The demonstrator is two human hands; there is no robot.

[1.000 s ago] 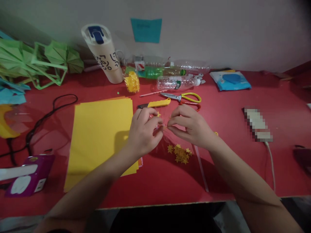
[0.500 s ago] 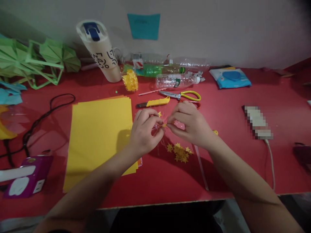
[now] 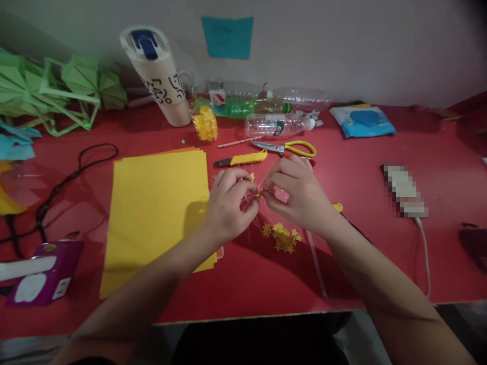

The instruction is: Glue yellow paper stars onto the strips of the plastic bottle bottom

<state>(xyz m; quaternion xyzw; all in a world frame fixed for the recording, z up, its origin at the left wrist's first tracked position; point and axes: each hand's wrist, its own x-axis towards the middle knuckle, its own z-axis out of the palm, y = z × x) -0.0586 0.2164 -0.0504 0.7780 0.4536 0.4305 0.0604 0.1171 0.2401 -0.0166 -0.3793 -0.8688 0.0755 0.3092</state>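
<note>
A small yellow paper star (image 3: 259, 192) is pinched between the left hand (image 3: 228, 205) and right hand (image 3: 299, 195), now brought slightly closer together above the counter (image 3: 361, 167).

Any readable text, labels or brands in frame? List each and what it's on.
Nothing reads clearly.
Tumbler: black marks, not legible as words.
Clear bottle: green label, too small.
Small carton: red-and-white print, blurred.
Blue wipes pack: no legible text.
Blue wall note: faint, unreadable.
</note>
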